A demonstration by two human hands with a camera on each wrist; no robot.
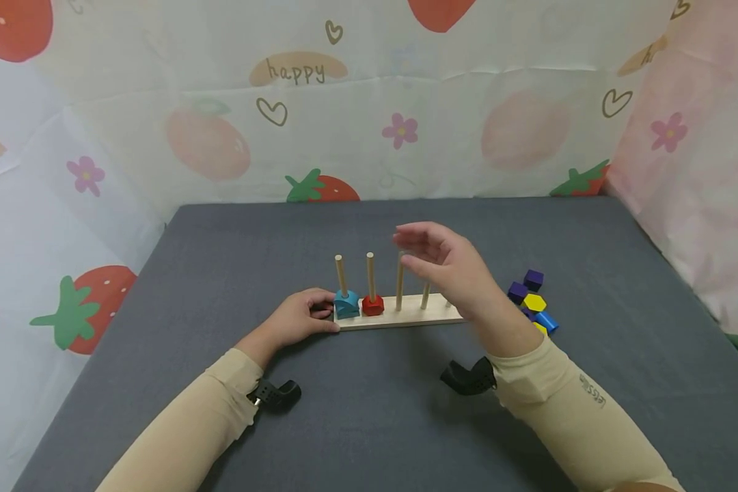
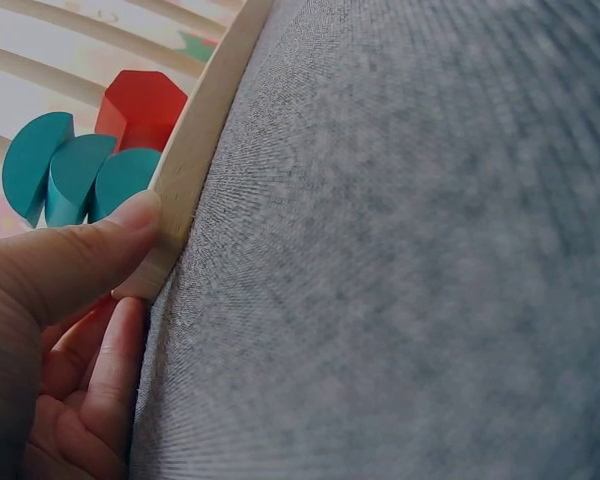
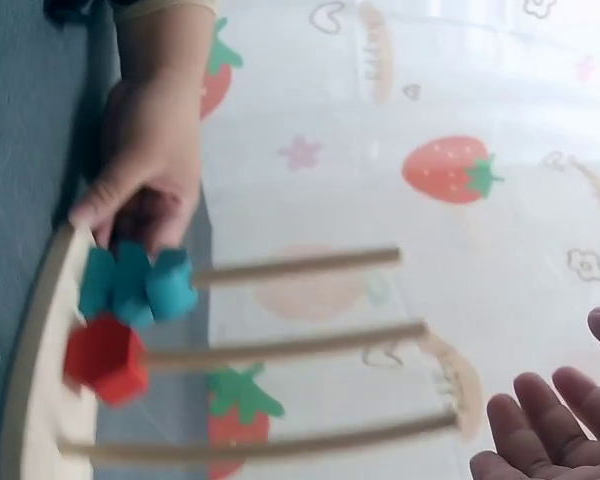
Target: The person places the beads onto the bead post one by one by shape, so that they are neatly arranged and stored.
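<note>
A wooden peg board [image 1: 415, 316] with several upright pegs lies across the middle of the table. My left hand [image 1: 298, 316] grips its left end, and in the left wrist view the thumb [image 2: 105, 245] presses the board's edge. Blue half-round pieces [image 1: 347, 305] are stacked on the leftmost peg. Beside them a red faceted block [image 1: 373, 306] sits at the bottom of the second peg. Above the board, near the third peg [image 3: 270, 450], my right hand [image 1: 452, 266] is raised with loosely extended fingers and nothing in it. It hides part of the board's right side.
Right of the board, several loose pieces lie in a small group: dark purple blocks [image 1: 534, 279], yellow hexagonal blocks [image 1: 534, 302] and a blue block [image 1: 547, 321]. The grey tabletop [image 1: 369, 424] ends at a patterned curtain [image 1: 344, 137] behind and at both sides.
</note>
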